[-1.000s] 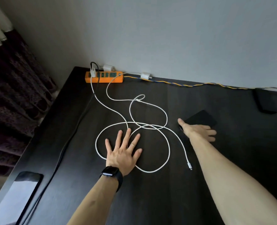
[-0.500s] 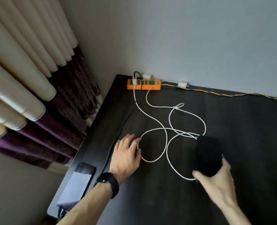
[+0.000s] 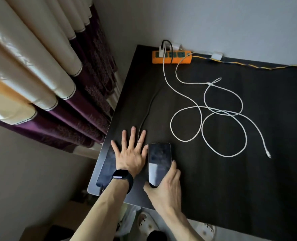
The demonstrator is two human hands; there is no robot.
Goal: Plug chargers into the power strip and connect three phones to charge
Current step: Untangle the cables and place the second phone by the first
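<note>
The dark table [image 3: 214, 180] is carrying a looped white cable [image 3: 170, 124], its plug [image 3: 268, 155] lying free. The right hand [image 3: 167, 190], gripping a phone [image 3: 159, 162] by its lower end, has just brought it beside the flat, spread left hand [image 3: 130, 155] and second phone [image 3: 107, 167]; plugging in looks next.

Two phones [image 3: 159, 162] [image 3: 107, 164] flank the left hand [image 3: 130, 153], power strip [image 3: 172, 57] behind.

A: How many phones on the table [image 3: 248, 185]?
B: Two: the edge phone [image 3: 106, 171] at its left edge, the second phone [image 3: 159, 160] near the front edge.
A: Power strips?
B: One orange power strip [image 3: 172, 60], back left corner.
A: Chargers?
B: Three white ones: plugged charger [image 3: 161, 52], rear charger [image 3: 176, 44], back-edge charger [image 3: 216, 55].
A: Cables?
B: One dark cable [image 3: 145, 117], one striped cord [image 3: 248, 66]. The white cable [image 3: 164, 72] loops too much to count.
</note>
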